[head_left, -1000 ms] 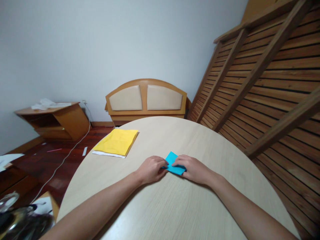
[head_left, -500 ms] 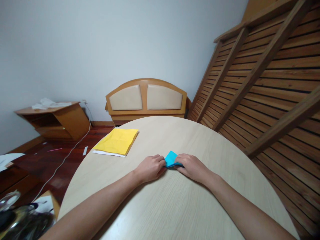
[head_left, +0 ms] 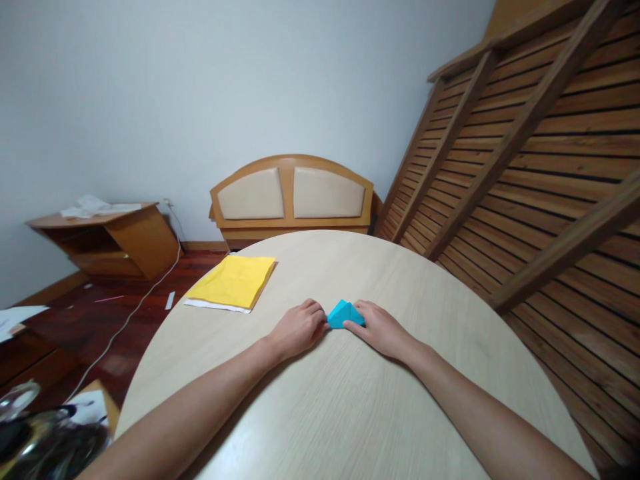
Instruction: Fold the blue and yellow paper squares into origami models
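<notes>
A small piece of folded blue paper (head_left: 343, 315) lies between my two hands near the middle of the round table (head_left: 380, 413). Its top comes to a blunt point, and creases run across its face. My left hand (head_left: 301, 327) is closed with its fingertips at the paper's left corner. On the other side, my right hand (head_left: 381, 327) grips the right corner, thumb in front and fingers behind. The fingertips of the left hand are partly hidden from me.
Yellow sheets (head_left: 235, 281) with a white layer beneath lie at the table's left. Beyond the table stands a padded headboard (head_left: 286, 193). A slatted wooden frame (head_left: 500, 180) leans at the right. At the left are a low cabinet (head_left: 123, 243) and a white cable (head_left: 125, 327).
The blue paper has turned from an upward-opened shape with a raised lower edge into a flatter triangle-like shape. My right thumb has moved up onto its front.
</notes>
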Demonstrator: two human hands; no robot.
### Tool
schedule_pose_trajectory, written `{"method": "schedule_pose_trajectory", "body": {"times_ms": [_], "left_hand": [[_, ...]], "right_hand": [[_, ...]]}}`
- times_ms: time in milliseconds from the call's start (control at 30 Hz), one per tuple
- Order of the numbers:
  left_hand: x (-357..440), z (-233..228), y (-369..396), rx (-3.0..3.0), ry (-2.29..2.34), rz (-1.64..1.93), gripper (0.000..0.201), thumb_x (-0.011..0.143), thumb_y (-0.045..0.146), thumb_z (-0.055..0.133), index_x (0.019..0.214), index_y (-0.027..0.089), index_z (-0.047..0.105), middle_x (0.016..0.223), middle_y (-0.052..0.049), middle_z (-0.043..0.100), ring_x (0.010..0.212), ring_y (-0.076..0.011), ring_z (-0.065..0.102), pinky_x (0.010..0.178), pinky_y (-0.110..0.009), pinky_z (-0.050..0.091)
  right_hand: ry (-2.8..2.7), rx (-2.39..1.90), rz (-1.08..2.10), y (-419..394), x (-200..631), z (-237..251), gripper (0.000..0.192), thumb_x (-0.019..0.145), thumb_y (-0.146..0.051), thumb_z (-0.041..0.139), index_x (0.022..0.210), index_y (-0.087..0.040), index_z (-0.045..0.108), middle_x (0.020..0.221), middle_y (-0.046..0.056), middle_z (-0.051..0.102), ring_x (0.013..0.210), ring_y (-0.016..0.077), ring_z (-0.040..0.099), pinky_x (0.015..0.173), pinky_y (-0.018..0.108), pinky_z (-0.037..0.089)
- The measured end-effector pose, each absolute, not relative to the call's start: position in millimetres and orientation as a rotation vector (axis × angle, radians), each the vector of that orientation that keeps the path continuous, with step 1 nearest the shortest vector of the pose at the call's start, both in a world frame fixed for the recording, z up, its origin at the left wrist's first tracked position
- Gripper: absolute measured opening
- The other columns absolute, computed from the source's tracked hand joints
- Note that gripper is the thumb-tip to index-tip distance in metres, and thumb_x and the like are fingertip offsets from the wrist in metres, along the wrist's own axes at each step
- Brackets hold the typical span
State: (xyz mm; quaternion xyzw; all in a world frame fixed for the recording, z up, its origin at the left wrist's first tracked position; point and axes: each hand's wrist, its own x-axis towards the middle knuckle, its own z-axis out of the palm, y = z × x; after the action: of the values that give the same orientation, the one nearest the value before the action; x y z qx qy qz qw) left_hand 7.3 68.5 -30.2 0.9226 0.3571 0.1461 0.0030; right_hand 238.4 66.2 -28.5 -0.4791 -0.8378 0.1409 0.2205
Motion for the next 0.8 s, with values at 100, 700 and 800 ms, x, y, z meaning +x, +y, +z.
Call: {"method": "schedule_pose_trajectory", "body": {"times_ms": [100,700,800], "left_hand": [[8.1,-30.1,67.4,2.805,1.147,0.539,0.020,0.099,0.027,0.048,0.096,0.015,0.064,0.098,-0.009,0.064,0.099,-0.0230,0.055,0.086,-0.034,0.051],[15.9,-33.3,65.2,2.589,1.356,0.635,0.021,0.092,0.027,0.053,0.085,0.015,0.068,0.111,-0.013,0.064,0.106,-0.0257,0.055,0.094,-0.040,0.048],[15.9,-33.2,65.2,2.594,1.363,0.626,0.021,0.092,0.027,0.053,0.085,0.015,0.068,0.111,-0.013,0.064,0.107,-0.0257,0.055,0.095,-0.040,0.048]], "right_hand": [[-2.303,-1.332,0.379,68.8,238.4,-30.7,0.022,0.093,-0.037,0.060,0.081,-0.019,0.062,0.084,0.006,0.065,0.080,0.0208,0.061,0.071,0.029,0.041],[-2.203,-1.506,0.437,75.7,235.0,-31.4,0.019,0.084,-0.034,0.070,0.076,-0.018,0.064,0.083,0.005,0.067,0.076,0.0194,0.061,0.069,0.027,0.040],[-2.203,-1.518,0.435,75.3,234.2,-30.3,0.018,0.083,-0.033,0.071,0.077,-0.018,0.065,0.084,0.005,0.067,0.076,0.0195,0.061,0.069,0.027,0.040]]}}
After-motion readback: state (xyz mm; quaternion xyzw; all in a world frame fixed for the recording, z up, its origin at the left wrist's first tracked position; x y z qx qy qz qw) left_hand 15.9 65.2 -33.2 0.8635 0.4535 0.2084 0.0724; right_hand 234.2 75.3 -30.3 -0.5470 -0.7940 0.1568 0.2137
